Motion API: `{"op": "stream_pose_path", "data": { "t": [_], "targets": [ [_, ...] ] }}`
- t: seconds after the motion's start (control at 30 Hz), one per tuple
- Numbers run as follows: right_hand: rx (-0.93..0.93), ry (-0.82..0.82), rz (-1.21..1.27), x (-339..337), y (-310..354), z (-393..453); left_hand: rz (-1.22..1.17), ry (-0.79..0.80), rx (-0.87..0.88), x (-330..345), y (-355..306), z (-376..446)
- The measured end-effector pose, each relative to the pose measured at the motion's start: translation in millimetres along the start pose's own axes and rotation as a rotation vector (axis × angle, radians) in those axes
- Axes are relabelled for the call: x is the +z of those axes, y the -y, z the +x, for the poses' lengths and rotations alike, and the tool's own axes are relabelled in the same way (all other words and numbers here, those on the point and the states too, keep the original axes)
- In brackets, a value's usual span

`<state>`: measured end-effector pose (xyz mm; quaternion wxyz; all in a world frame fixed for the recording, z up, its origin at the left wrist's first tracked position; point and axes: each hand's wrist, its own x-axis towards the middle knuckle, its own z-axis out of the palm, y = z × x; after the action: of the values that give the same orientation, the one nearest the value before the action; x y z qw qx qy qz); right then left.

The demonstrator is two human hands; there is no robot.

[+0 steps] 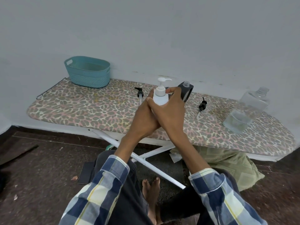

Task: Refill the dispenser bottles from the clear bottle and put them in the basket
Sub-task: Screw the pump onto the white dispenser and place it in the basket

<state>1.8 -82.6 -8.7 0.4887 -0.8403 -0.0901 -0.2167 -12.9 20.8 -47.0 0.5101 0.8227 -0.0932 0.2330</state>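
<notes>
A white dispenser bottle (159, 96) with its white pump on top stands upright above the middle of the ironing board (84, 108). My left hand (144, 119) grips its body from the left. Crossing over it, my right hand (170, 109) holds the bottle, fingertips at the pump collar. Right behind them stands a dark grey dispenser bottle (186, 91) with an open neck. Two black pumps lie loose on the board, one to the left (140, 93), one to the right (202, 106). The clear bottle (246, 111) lies capless at the right with some liquid inside. A teal basket (87, 72) sits at the back left.
The board runs along a pale wall. Its white crossed legs (146, 158) stand on a dark floor, with a green cushion (230, 164) under the right end and a dark flat object (86, 172) by my knee.
</notes>
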Motion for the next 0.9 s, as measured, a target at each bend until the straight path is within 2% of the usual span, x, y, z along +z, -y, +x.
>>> {"op": "stream_pose_path", "data": {
  "t": [0.2, 0.37, 0.6, 0.77, 0.9],
  "targets": [
    [-0.054, 0.095, 0.140, 35, 19, 9, 0.013, -0.098, -0.056, -41, 11, 1],
    [-0.120, 0.241, 0.249, 79, 27, 17, 0.009, -0.267, -0.071, -83, 36, 2],
    [-0.181, 0.432, 0.375, 139, 18, 17, 0.108, -0.347, -0.189, -125, 84, -3],
    [-0.138, 0.354, 0.453, 180, 7, 20, 0.166, -0.438, -0.288, -138, 99, -7],
    [-0.072, 0.275, 0.321, 201, 2, 28, 0.315, -0.426, -0.329, -145, 103, -11]
  ]
}}
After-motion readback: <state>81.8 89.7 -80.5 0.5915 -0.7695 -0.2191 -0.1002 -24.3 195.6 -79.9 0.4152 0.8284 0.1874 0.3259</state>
